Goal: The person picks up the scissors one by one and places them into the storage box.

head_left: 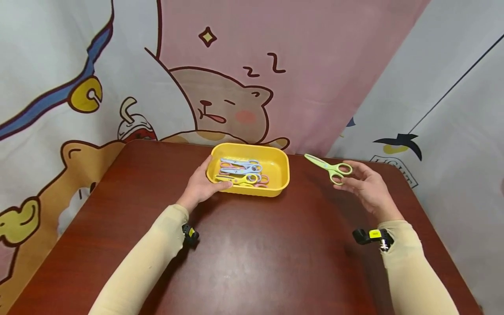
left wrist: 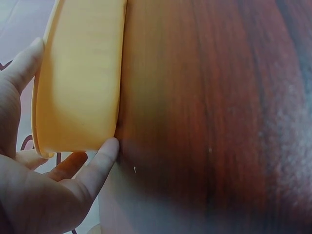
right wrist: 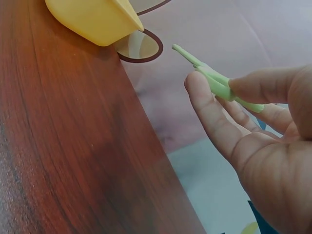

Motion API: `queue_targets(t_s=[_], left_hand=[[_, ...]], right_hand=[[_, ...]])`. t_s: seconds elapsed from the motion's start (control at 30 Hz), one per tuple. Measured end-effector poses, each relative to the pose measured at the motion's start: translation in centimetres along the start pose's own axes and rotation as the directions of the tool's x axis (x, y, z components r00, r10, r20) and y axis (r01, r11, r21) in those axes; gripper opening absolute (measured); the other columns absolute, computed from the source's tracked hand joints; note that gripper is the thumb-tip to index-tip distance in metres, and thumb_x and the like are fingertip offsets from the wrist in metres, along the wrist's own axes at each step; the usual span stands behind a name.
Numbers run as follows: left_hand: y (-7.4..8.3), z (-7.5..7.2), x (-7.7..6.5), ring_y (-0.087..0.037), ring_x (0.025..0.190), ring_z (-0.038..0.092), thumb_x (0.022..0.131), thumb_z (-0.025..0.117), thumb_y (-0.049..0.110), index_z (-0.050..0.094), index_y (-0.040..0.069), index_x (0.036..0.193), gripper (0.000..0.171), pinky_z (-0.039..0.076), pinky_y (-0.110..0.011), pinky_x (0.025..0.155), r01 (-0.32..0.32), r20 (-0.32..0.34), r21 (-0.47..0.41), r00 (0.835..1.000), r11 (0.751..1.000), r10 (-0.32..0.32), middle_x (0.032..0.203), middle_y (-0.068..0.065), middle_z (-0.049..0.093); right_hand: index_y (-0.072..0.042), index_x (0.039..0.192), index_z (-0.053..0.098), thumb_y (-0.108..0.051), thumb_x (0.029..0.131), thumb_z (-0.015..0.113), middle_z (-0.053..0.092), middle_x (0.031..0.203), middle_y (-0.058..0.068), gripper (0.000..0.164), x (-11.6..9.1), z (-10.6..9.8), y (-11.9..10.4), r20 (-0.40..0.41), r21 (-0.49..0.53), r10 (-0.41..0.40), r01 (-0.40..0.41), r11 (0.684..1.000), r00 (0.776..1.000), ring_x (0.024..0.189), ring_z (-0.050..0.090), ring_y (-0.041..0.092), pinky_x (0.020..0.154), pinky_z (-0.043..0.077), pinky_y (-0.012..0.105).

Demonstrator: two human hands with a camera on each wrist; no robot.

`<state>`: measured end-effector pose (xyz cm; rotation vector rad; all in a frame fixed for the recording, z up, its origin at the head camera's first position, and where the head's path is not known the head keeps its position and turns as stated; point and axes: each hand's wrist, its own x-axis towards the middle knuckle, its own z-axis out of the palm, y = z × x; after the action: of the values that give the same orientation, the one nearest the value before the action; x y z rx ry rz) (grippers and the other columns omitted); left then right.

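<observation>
My left hand [head_left: 200, 184] grips the left end of a yellow plastic bin [head_left: 284, 176], its thumb along the front rim; in the left wrist view the fingertips [left wrist: 109, 146] touch the bin's outer wall [left wrist: 83, 83]. Several scissors lie inside: light blue scissors [head_left: 238, 171], yellow scissors [head_left: 233, 180] at the front, and pink handles [head_left: 265, 180] partly hidden beneath. To the right of the bin, my right hand [head_left: 369, 187] pinches light green scissors [head_left: 326, 165] by the handle loops, above the table. Their blades point up and left towards the bin, closed together.
A dark reddish-brown wooden table [head_left: 252, 253] carries the bin near its back edge. Behind it hangs a cloth [head_left: 315, 65] printed with cartoon animals, with more cloth at both sides. Small cameras are strapped at both wrists.
</observation>
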<state>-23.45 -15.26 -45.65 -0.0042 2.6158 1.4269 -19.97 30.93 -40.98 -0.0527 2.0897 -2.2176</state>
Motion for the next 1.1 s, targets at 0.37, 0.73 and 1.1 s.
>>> queue_targets(t_s=[0.37, 0.73, 1.1], left_hand=[[0.1, -0.3, 0.2, -0.034, 0.149, 0.032, 0.078, 0.091, 0.041, 0.012, 0.016, 0.168, 0.122, 0.028, -0.05, 0.123, -0.031, -0.013, 0.007, 0.999, 1.0, 0.031, 0.166, -0.017, 0.03], [-0.1, -0.3, 0.2, -0.035, 0.149, 0.032, 0.078, 0.091, 0.043, 0.012, 0.016, 0.168, 0.123, 0.027, -0.05, 0.123, -0.026, -0.015, 0.018, 1.0, 0.999, 0.027, 0.166, -0.018, 0.03], [-0.2, 0.0, 0.3, -0.034, 0.149, 0.033, 0.078, 0.091, 0.043, 0.012, 0.015, 0.168, 0.122, 0.028, -0.05, 0.122, -0.023, -0.011, 0.023, 1.0, 0.999, 0.023, 0.165, -0.018, 0.031]], right_hand=[[0.006, 0.14, 0.043, 0.013, 0.098, 0.059, 0.061, 0.12, 0.013, 0.046, 0.8, 1.2, 1.0, 0.086, 0.065, -0.023, 0.018, 0.998, 0.996, 0.096, 0.077, 0.023, 0.084, 0.061, 0.041], [0.006, 0.143, 0.044, 0.01, 0.099, 0.059, 0.061, 0.122, 0.011, 0.047, 1.6, 2.8, 1.1, 0.111, 0.019, 0.008, -0.01, 1.0, 0.994, 0.099, 0.076, 0.022, 0.084, 0.061, 0.039], [0.0, 0.141, 0.05, 0.008, 0.099, 0.059, 0.061, 0.123, 0.012, 0.044, 2.9, 4.6, 1.5, 0.131, -0.044, 0.023, -0.018, 0.999, 0.991, 0.098, 0.076, 0.02, 0.085, 0.06, 0.04]])
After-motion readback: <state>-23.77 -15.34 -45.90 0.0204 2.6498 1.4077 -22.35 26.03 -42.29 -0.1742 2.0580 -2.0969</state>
